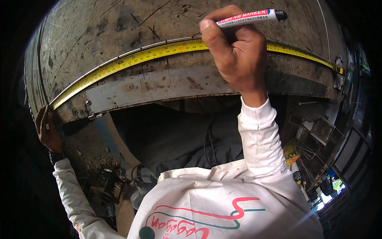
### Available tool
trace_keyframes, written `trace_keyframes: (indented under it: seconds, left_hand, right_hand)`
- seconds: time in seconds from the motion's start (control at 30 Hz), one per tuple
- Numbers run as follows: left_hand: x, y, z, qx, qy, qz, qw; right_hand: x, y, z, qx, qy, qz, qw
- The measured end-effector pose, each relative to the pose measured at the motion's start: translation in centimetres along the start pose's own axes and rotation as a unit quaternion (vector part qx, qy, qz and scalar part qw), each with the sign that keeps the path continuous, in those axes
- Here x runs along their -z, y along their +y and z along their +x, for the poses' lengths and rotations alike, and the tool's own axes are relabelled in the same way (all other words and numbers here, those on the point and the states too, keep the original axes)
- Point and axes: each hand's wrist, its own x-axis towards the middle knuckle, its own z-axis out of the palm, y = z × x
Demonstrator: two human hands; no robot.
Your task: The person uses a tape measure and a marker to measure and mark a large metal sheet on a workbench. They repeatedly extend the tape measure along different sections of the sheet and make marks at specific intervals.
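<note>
A yellow tape measure point(135, 60) lies stretched along the worn wooden workbench, its case point(339, 69) at the far right end. At the bench's left edge, my left hand point(48, 131) pinches the tape's end; part of its fingers is dark and hard to see. A thin metal rod point(119, 57) runs along the tape's far edge. In my right hand point(240, 53) is a white and red marker point(250, 18) with a black end pointing right. The marker's writing tip is mostly hidden by my fingers, close to the rod and tape near the middle.
A flat grey metal strip point(159, 81) is fixed along the bench's near edge. Dark lines and stains cross the wooden top point(99, 28). Below right stands a cluttered rack point(314, 135) with wire and boxes. A wheel-like object point(138, 196) and tools lie low at left.
</note>
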Motion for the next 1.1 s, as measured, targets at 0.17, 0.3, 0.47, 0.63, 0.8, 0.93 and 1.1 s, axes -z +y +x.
trace_keyframes:
  seconds: [0.17,0.3,0.47,0.63,0.8,0.93,1.1]
  left_hand:
    - [-0.1,0.0,0.1,-0.003,0.004,0.002,1.0]
    - [-0.2,0.3,0.0,0.0,0.015,-0.01,1.0]
    - [-0.3,0.5,0.0,0.001,0.02,-0.01,1.0]
    - [-0.4,-0.1,0.0,0.007,0.01,-0.006,1.0]
    - [-0.2,-0.3,-0.1,-0.001,0.009,-0.006,1.0]
    - [-0.2,-0.5,-0.4,0.019,0.003,0.004,1.0]
    - [-0.2,0.1,-0.2,0.016,0.007,-0.008,1.0]
  right_hand:
    - [0.7,0.9,-0.1,0.019,-0.019,0.037,0.999]
    - [2.7,1.4,0.1,-0.014,0.059,0.17,0.984]
    - [6.6,1.0,0.7,-0.003,0.112,0.108,0.988]
    - [5.4,1.5,0.4,0.016,0.04,0.072,0.997]
    - [3.8,2.3,-0.3,0.026,0.01,0.04,0.999]
    - [3.8,2.2,-0.2,0.041,0.001,0.0,0.999]
    - [3.8,2.1,-0.3,0.029,-0.002,-0.005,1.0]
